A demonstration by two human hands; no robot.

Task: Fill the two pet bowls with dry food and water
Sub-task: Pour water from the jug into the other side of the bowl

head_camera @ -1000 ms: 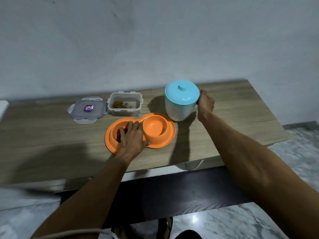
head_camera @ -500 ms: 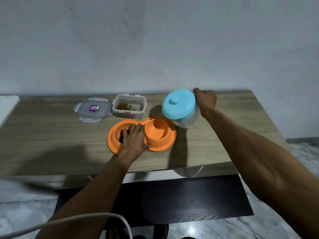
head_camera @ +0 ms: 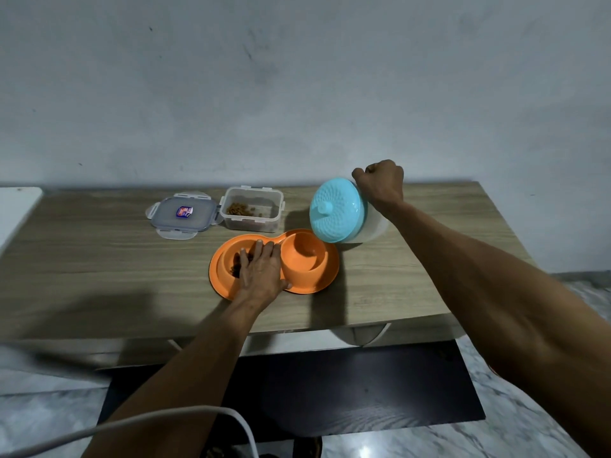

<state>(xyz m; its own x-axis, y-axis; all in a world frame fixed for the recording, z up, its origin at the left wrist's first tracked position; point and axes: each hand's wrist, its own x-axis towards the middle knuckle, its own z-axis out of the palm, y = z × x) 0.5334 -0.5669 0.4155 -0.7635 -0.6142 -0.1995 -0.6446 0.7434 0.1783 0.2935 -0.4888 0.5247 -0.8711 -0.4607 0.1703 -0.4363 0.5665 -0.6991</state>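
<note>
An orange double pet bowl (head_camera: 325,276) lies on the wooden table (head_camera: 99,266). My left hand (head_camera: 261,272) rests flat on its middle, partly covering the left bowl, where some brown kibble shows. The right bowl (head_camera: 302,252) looks bare inside. My right hand (head_camera: 380,185) is closed on the handle of a white jug with a light-blue lid (head_camera: 335,209). The jug is tilted steeply to the left, its lid edge just above the right bowl's far rim. I see no water coming out.
A clear food box (head_camera: 253,209) with a little kibble stands behind the bowls, its grey lid (head_camera: 182,214) lying to its left. A white cable (head_camera: 198,414) crosses the bottom left. A dark mat (head_camera: 363,391) lies on the marble floor below the table.
My right hand has lifted the jug and tipped it leftward, from upright to steeply tilted over the right bowl. My left hand has stayed on the orange dish.
</note>
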